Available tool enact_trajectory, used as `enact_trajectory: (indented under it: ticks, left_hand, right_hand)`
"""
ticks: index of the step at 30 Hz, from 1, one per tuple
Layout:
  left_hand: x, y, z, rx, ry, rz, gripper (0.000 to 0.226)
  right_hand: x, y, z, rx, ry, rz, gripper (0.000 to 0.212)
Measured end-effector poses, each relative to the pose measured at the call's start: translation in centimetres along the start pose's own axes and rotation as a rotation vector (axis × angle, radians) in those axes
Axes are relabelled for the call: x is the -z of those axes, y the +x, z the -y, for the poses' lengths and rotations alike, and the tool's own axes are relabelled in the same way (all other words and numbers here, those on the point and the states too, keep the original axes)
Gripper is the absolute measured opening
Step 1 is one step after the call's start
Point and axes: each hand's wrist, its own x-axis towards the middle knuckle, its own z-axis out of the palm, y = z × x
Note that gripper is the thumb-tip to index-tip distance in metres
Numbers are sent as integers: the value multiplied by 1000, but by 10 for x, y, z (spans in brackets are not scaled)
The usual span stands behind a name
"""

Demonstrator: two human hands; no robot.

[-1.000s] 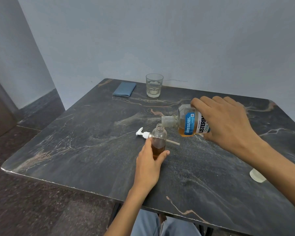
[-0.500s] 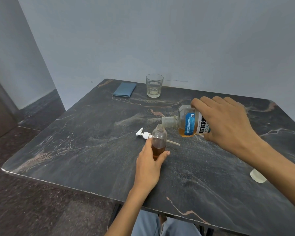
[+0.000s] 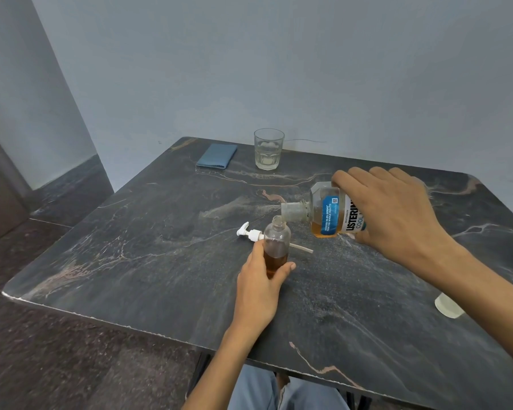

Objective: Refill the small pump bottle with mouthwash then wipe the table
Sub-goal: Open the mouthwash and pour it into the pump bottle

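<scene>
The pouring step is going on. The left hand (image 3: pixel 261 279) wraps around the lower part of the small pump bottle (image 3: pixel 276 245), which stands upright on the dark table (image 3: pixel 131 261). Brown mouthwash fills about the bottom half of it. The right hand (image 3: pixel 397 214) grips the big mouthwash bottle (image 3: pixel 328 213) and holds it tipped on its side, with its open mouth just above and beside the small bottle's open neck. A little brown liquid sits low in the big bottle. I cannot see a stream between the two bottles.

The white pump top (image 3: pixel 251 233) lies on the table just behind the small bottle, with its thin tube sticking out to the right. A white cap (image 3: pixel 447 304) lies near the right edge, partly hidden by the arm. A folded blue cloth (image 3: pixel 216 156) and a drinking glass (image 3: pixel 268 149) sit far back near the wall.

I think the next move needs a slow, careful tip so the liquid goes into the narrow neck and does not spill. Later the pump top must go back on, and the cloth looks right for wiping.
</scene>
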Motion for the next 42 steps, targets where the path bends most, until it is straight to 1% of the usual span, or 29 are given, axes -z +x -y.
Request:
enact_trajectory:
  ticks: [10,19,34,42]
  left_hand:
    - [0,0,0,10,-3,0,33]
    - [0,0,-1,16,1,1,35]
    - [0,0,0,7,6,-8,31]
    - [-1,1,2,13,2,-3,34]
  right_hand:
    - [0,0,0,1,-2,-6,79]
    - [-1,1,-1,13,17,-1,75]
    - [-1,1,-1,12,11,-13,79]
    - [-2,1,-2,14,8,-1,80]
